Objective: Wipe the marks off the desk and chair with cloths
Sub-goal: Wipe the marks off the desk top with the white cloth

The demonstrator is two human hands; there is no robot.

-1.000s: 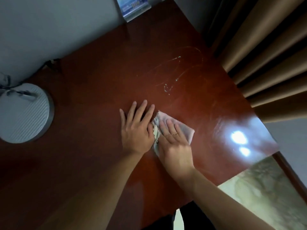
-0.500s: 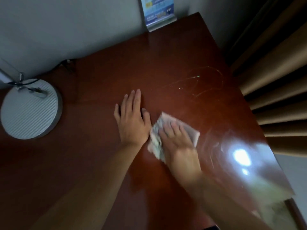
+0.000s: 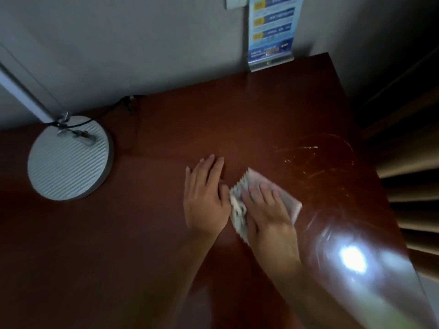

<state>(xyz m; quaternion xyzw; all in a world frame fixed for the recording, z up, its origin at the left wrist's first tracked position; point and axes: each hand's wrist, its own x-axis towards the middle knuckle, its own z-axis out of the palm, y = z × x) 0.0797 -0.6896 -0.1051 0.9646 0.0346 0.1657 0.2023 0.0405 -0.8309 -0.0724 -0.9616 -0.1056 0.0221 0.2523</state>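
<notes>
The cloth lies flat on the dark red desk, just beside the left hand and well apart from the round lamp base at the desk's far left. The right hand presses down on the cloth with straight fingers spread a little apart; it pins the cloth under the palm rather than gripping it. The left hand rests flat on the bare desk, its fingers straight and close together, its thumb edge touching the crumpled near side of the cloth. Beyond the cloth, toward the curtain, pale looping marks show on the wood, apart from the cloth and not yet reached by it. The cloth looks thin, soft and light, so it will likely bunch and ride up if pushed from one edge; a flat palm over its middle, as now, seems the surest hold, with weight spread so the whole pad slides. The polished desk looks slick, which should let the cloth glide easily. A blue standing card stands at the wall, well behind the cloth. No chair is in view.
</notes>
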